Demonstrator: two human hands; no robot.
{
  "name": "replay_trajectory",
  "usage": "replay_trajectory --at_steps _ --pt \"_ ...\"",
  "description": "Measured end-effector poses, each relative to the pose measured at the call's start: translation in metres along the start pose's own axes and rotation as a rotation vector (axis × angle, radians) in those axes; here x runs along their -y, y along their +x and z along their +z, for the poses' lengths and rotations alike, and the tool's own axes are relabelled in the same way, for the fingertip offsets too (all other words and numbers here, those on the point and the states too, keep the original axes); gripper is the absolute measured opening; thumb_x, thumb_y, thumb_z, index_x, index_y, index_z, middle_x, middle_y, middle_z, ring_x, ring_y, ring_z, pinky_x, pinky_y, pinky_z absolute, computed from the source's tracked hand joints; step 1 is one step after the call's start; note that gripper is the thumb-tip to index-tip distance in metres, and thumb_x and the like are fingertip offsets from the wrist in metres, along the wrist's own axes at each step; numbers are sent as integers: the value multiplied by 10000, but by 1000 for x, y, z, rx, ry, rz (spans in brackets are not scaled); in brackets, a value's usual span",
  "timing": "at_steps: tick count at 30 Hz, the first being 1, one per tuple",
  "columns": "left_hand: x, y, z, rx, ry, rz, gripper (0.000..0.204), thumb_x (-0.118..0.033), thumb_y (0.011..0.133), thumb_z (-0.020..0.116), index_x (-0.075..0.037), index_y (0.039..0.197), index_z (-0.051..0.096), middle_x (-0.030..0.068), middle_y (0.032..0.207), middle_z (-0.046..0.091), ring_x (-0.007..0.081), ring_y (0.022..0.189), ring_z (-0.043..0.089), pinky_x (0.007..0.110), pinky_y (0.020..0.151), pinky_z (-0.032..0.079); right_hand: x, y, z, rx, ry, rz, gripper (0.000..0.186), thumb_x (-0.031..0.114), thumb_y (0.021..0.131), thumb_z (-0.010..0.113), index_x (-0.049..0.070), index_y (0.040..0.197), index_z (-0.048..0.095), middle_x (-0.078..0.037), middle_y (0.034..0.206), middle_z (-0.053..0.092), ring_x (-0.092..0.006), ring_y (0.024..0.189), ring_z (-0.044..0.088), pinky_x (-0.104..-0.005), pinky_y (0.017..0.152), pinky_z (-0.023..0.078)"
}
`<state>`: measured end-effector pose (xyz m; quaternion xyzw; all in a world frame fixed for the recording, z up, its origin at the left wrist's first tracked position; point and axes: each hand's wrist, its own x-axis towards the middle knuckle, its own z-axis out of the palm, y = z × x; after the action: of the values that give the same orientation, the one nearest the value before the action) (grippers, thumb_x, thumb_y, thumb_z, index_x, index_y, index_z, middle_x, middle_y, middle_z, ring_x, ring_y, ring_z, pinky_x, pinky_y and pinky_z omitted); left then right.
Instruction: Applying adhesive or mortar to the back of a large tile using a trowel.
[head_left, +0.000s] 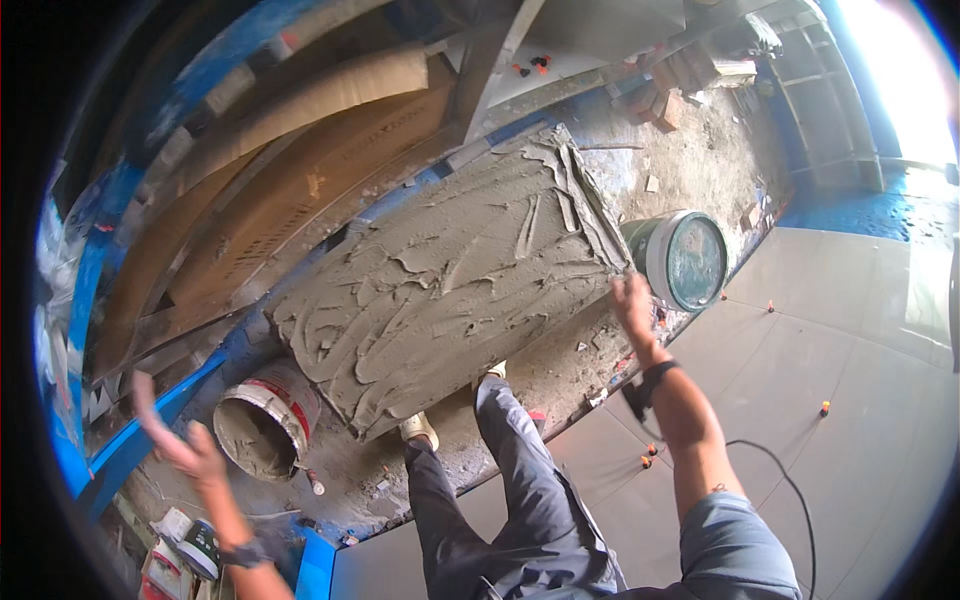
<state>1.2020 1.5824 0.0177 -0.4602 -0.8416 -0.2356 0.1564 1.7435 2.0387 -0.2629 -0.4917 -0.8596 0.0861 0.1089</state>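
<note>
A large rectangular slab (450, 270) lies in front of me, its upper face coated with grey, ridged mortar. My right hand (632, 305) is at its right corner, fingers slightly bent and apart; whether they touch the edge is unclear. Off to the left, my left hand (180, 440) is raised with spread fingers, holding nothing and slightly blurred. Beside it stands an open bucket (290, 400) with grey residue inside and a red band. Past my right hand, a green-and-white bucket (690, 260) sits against the slab's right end.
Glossy grey tiles (850, 330) with small orange-and-black spacers (825, 409) cover the right floor. A black cable (790, 480) runs across them. Large cardboard boxes (290, 220) lean beyond the slab. Rubble and bricks (665, 110) lie at the far right. Blue sheeting (850, 215) borders the tiles.
</note>
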Motion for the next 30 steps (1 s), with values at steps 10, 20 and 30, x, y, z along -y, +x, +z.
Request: replay_trajectory --at_steps 10,20,30 --pt "5 -421 170 202 -614 -1870 941 -718 881 388 -21 1497 241 196 1536 277 301 1423 248 407 1153 161 -72 108 29 489 323 304 644 532 982 380 -64 1131 572 -243 1111 622 -369 1056 573 -418 922 433" --pt "-46 -398 199 206 -654 -1950 835 -609 902 471 24 1433 358 155 1484 371 262 1376 335 362 1131 237 -119 103 56 563 165 11 530 439 1021 306 -29 1216 459 -257 855 597 -405 804 561 -458 766 441" --pt "-6 -391 182 401 -467 -2029 781 -584 881 485 -35 1430 402 141 1469 407 298 1321 385 393 1086 274 -83 87 50 740 75 137 450 345 1032 269 -19 1155 505 -272 926 613 -455 896 572 -505 774 442"
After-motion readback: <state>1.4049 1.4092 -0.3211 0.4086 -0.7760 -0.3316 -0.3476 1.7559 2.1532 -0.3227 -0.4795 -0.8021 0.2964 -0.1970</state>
